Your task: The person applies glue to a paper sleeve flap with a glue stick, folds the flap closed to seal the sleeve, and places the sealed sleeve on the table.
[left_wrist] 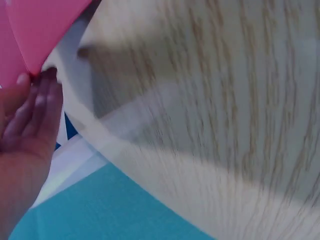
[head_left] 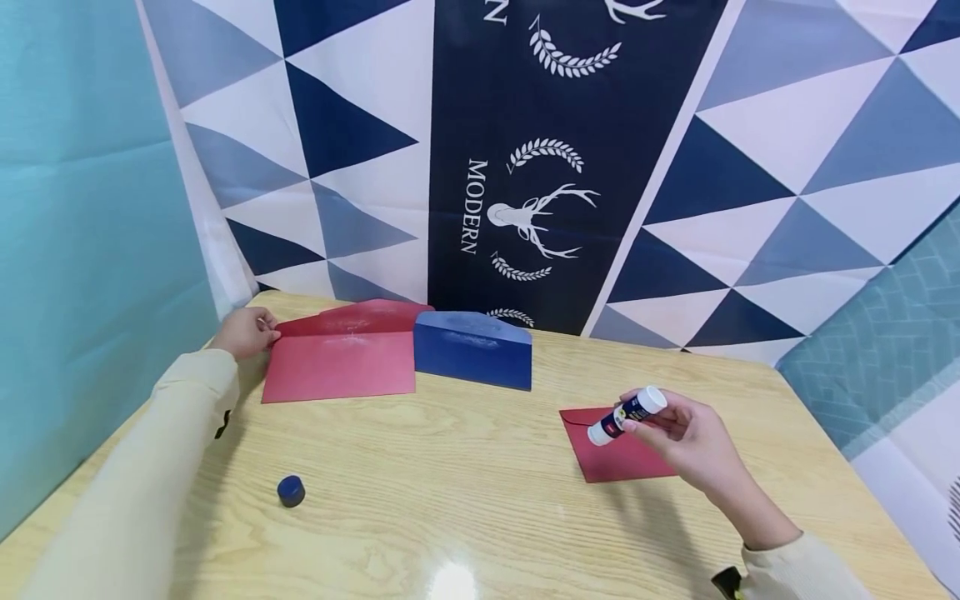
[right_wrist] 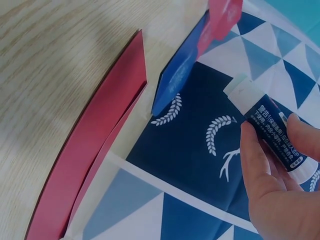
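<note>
Pinched aslant in the right hand (head_left: 693, 442) is the glue stick (head_left: 627, 416), held clear of the small red envelope (head_left: 617, 461) below those nearer fingers. Over at the left hand (head_left: 246, 332), the large red envelope (head_left: 337, 367) is pinched by one corner, long axis running rightward from the fingertips.

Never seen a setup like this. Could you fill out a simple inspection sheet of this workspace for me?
Surface: table with a wood-grain top and a bright reflection at the near edge.
Job's things: large red envelope and blue envelope, flaps open with whitish smears; small red envelope at right; glue stick held above it.
Clutter: blue cap, lying loose at left.
Hands: left hand pinches the large red envelope's corner; right hand grips the glue stick.
Cables: nothing seen.
Surroundings: patterned backdrop behind, teal sheet at left.
</note>
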`<state>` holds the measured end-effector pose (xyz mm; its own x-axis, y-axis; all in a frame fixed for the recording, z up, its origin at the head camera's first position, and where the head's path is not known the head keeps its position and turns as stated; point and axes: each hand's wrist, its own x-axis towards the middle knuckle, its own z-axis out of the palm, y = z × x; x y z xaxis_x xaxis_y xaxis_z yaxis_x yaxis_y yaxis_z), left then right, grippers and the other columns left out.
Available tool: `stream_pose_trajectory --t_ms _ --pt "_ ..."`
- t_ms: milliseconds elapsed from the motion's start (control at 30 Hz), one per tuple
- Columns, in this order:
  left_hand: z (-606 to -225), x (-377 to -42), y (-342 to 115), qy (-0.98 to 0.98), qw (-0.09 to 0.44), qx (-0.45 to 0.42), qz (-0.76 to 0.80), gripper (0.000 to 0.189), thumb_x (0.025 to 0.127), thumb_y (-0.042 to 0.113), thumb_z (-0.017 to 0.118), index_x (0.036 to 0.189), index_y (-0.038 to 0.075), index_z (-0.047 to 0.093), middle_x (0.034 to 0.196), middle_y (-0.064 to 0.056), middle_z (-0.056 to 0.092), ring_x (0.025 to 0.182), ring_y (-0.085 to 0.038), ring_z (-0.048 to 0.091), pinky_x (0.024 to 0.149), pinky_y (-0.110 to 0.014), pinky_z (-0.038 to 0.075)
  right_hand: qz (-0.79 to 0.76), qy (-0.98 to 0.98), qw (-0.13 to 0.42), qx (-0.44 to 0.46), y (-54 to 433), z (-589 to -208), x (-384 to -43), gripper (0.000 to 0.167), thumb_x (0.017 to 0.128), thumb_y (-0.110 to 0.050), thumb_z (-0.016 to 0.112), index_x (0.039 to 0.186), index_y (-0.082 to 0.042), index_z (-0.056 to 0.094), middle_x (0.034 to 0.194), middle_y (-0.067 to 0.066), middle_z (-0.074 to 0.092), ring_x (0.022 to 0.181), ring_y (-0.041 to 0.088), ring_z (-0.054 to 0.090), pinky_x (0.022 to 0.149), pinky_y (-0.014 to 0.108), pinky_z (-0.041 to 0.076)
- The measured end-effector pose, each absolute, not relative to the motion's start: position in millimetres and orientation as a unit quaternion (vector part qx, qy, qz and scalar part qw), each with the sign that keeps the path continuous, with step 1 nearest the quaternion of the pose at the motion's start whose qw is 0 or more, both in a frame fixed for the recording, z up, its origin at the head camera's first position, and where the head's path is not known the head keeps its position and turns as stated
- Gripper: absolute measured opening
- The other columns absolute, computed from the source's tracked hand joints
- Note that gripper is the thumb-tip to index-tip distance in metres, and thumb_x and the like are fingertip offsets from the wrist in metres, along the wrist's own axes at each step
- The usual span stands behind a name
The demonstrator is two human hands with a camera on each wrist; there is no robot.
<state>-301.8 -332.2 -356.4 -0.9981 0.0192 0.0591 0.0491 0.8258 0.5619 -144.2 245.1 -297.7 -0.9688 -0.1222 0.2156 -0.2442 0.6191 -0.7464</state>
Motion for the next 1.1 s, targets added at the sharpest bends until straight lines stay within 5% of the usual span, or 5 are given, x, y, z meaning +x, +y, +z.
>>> stream_pose_trajectory --t_ms 200,433,700,867,1100 --pt "-353 -302 -330 -0.901 -0.022 0.003 -0.433 0.021 0.093 0.005 0.056 0.106 -0.011 0.05 0.066 0.009 0.051 0.065 0.001 0.054 0.066 -0.017 0.055 0.43 -0.895 0.067 0.103 244 -298 -144 0.037 0.084 -0.014 0.073 0.118 -0.002 0.063 0.098 -0.025 0.066 0.087 0.004 0.07 0.076 0.008 0.051" --pt "-345 -299 -314 -0.853 -0.035 0.021 -0.52 0.033 0.093 0.003 0.058 0.118 -0.015 0.047 0.066 0.018 0.057 0.064 0.009 0.056 0.069 -0.018 0.057 0.434 -0.893 0.066 0.103 243 -298 -144 0.037 0.084 -0.013 0.073 0.118 -0.001 0.063 0.099 -0.023 0.067 0.087 0.0 0.069 0.076 0.008 0.052" --pt "-331 -296 -271 -0.865 -0.068 0.006 -0.496 0.023 0.091 -0.001 0.058 0.109 -0.013 0.05 0.07 0.01 0.059 0.063 0.004 0.056 0.07 -0.021 0.058 0.442 -0.888 0.065 0.11 245 -299 -144 0.036 0.085 -0.011 0.072 0.118 0.0 0.062 0.096 -0.03 0.064 0.085 -0.008 0.066 0.075 0.008 0.052" --pt "-323 -289 -234 -0.876 -0.095 0.001 -0.473 0.022 0.092 0.001 0.058 0.11 -0.01 0.052 0.085 -0.004 0.062 0.068 -0.001 0.058 0.085 -0.035 0.058 0.438 -0.891 0.064 0.104 246 -300 -145 0.038 0.084 -0.013 0.073 0.118 -0.001 0.063 0.1 -0.018 0.069 0.086 -0.001 0.069 0.075 0.009 0.052" --pt "-321 -269 -189 -0.846 -0.128 0.0 -0.518 0.019 0.092 -0.002 0.056 0.109 -0.01 0.052 0.081 -0.002 0.06 0.068 -0.004 0.059 0.085 -0.037 0.058 0.449 -0.884 0.062 0.11 245 -300 -145 0.038 0.084 -0.012 0.074 0.117 0.0 0.063 0.096 -0.024 0.067 0.086 0.004 0.07 0.075 0.01 0.053"
